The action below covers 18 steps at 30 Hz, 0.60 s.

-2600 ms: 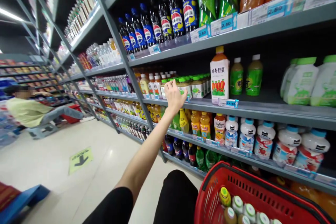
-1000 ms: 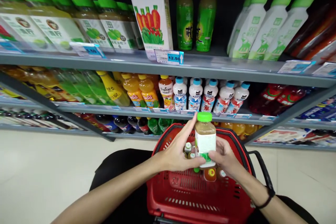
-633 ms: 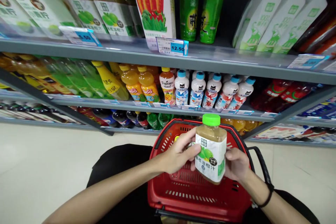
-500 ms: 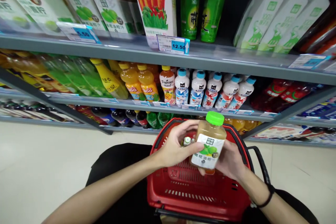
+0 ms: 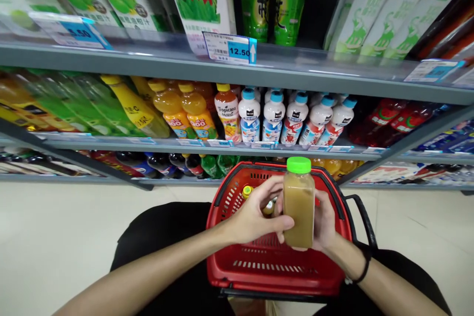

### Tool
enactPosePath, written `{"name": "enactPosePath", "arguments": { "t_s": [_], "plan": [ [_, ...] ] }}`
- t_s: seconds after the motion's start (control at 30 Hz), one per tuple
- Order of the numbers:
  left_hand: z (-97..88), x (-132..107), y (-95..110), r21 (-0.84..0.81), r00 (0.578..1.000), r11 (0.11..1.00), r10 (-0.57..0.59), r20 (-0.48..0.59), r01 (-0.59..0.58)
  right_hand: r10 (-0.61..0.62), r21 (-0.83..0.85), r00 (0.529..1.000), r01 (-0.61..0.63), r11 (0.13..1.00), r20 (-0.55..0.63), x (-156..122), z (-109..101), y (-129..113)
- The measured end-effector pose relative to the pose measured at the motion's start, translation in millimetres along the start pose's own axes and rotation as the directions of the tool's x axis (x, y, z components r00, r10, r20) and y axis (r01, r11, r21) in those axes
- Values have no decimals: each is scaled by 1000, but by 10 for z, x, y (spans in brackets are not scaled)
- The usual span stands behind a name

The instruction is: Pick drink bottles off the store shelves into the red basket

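Both hands hold a square juice bottle (image 5: 299, 205) with a green cap and cloudy brown-yellow liquid, upright above a red shopping basket (image 5: 274, 271). My left hand (image 5: 255, 215) pinches its left side with thumb and fingers. My right hand (image 5: 325, 222) wraps round its right side and back. The bottle's plain side faces me, with no label showing. Several smaller bottles (image 5: 247, 191) lie in the basket behind my fingers, mostly hidden.
Grey store shelves (image 5: 237, 66) run across in front, packed with juice, yoghurt drinks (image 5: 296, 118) and soda. A tall carrot-printed carton (image 5: 202, 0) stands above a 12.50 price tag (image 5: 229, 48). Pale tiled floor (image 5: 55, 237) lies to the left and right.
My left hand took a green-capped bottle from the shelf and brought it over the basket. Both hands have turned it, so the label has rotated away and a plain side faces me.
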<state>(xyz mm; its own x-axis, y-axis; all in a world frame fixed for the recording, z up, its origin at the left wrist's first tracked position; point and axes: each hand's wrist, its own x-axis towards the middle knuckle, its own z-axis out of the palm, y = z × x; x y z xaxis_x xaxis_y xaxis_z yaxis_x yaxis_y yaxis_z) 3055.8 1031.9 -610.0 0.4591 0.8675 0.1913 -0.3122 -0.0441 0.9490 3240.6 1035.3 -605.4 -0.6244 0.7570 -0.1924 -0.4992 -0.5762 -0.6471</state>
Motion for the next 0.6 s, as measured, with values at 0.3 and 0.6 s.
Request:
{"name": "enactPosePath", "arguments": {
  "t_s": [0.3,0.6],
  "plan": [
    [52,0,-23,-6,994,996,-84,-69,84,30,2,978,-31,1000,208,69,-9,75],
    [68,-7,34,62,995,998,-3,-97,9,46,-66,995,-41,997,85,79,-32,175]
  ]
}}
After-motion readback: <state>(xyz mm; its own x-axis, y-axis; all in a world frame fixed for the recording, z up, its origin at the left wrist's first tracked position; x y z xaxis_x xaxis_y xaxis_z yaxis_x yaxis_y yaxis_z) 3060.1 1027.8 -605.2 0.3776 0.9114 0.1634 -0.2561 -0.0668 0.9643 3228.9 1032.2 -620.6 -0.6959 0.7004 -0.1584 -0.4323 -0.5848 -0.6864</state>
